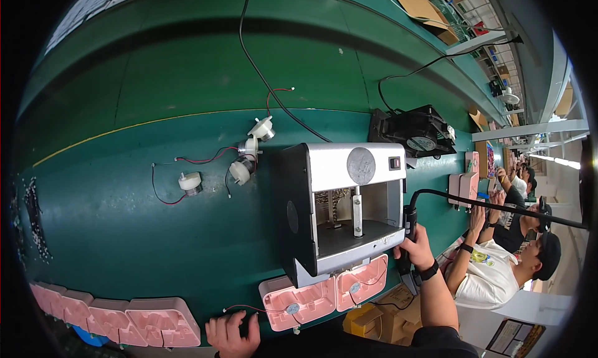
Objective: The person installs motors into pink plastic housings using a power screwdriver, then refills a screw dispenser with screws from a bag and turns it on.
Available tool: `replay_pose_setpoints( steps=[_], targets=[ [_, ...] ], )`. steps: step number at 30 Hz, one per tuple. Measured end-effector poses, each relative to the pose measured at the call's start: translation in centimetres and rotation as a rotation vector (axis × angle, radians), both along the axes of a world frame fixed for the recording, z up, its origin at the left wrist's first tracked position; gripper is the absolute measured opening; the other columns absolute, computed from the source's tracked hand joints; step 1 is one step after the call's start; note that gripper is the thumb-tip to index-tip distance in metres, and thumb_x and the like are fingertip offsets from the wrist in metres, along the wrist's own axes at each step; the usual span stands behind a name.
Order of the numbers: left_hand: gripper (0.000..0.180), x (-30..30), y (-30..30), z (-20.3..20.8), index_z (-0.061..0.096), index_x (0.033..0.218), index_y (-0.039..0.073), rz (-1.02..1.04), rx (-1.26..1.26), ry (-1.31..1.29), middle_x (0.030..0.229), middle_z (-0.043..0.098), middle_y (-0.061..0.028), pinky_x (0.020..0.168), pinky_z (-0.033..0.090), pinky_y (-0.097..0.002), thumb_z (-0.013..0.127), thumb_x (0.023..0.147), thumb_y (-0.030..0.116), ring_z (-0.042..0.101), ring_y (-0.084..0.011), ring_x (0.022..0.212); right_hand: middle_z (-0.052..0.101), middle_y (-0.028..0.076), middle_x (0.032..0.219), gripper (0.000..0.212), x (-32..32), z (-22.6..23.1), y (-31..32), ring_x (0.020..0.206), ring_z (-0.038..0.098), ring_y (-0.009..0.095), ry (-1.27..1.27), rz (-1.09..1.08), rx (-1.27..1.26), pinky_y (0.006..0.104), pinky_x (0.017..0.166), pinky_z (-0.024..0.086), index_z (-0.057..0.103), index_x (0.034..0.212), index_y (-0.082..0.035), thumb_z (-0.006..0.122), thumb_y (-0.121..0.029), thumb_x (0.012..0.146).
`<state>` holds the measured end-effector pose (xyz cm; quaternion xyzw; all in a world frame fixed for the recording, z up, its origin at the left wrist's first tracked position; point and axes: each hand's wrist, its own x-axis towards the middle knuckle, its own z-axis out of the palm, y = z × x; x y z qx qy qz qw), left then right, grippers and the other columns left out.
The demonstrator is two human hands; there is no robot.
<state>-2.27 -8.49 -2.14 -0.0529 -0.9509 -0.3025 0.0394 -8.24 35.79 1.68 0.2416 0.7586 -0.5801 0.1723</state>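
My right hand [419, 251] is wrapped round a black electric screwdriver [410, 224] with a cord at its top, beside the right side of a black and silver screw feeder [355, 171]. My left hand [233, 335] rests at the bench's near edge, fingers loosely bent and apart, holding nothing. To its right lie two pink plastic housings [283, 301], open side up, each with a small round part and thin wires in it. The nearest row of pink housings [163, 320] sits to its left. The screwdriver's lower end is partly hidden by my hand.
Several small white-and-metal motors [190, 182] with red and black wires lie left of the feeder. A black fan [418, 134] stands behind it. Black cables [261, 75] cross the green bench. Co-workers [498, 264] sit to the right; cardboard boxes [389, 320] are below the edge.
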Motion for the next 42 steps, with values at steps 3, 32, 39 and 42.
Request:
replay_pose_setpoints(
  steps=[3,32,39,42],
  targets=[
    [0.023,0.0,0.0,0.0,0.063,0.088,0.006,-0.003,0.004,0.000,0.071,0.050,-0.0053,0.060,0.037,-0.0396,0.078,0.071,0.010,0.050,-0.0258,0.064,0.060,0.005,0.067,0.026,0.0,-0.1,0.0,0.051,0.058,0.014,0.010,-0.003,-0.008,0.0258,0.051,0.046,0.055,0.105,0.003,0.069,-0.010,0.088],
    [0.044,-2.7,1.0,11.7,0.061,0.122,0.002,-0.115,0.339,-0.090,0.099,0.065,-0.0079,0.073,0.047,-0.0310,0.077,0.083,0.016,0.059,-0.0176,0.087,0.064,0.014,0.099,0.046,3.7,1.7,-3.8,0.085,0.066,0.023,0.765,0.030,1.125,0.0357,0.075,0.054,0.057,0.119,0.000,0.078,-0.018,0.083],
    [0.068,-12.5,5.0,9.4,0.042,0.145,0.000,-0.206,0.539,-0.329,0.134,0.057,-0.0143,0.104,0.045,-0.0325,0.074,0.091,0.025,0.057,-0.0211,0.122,0.060,0.021,0.124,0.052,3.2,5.4,-11.1,0.113,0.063,0.031,0.965,0.169,0.630,0.0360,0.092,0.051,0.051,0.131,0.002,0.073,-0.016,0.088],
    [0.097,-15.8,6.7,6.6,0.029,0.152,-0.003,-0.312,0.526,-0.315,0.138,0.056,-0.0201,0.106,0.044,-0.0360,0.081,0.082,0.039,0.056,-0.0267,0.127,0.056,0.023,0.134,0.053,-1.2,5.3,-13.1,0.123,0.059,0.033,0.943,0.176,0.469,0.0368,0.100,0.048,0.046,0.138,0.004,0.066,-0.020,0.094]
  ],
)
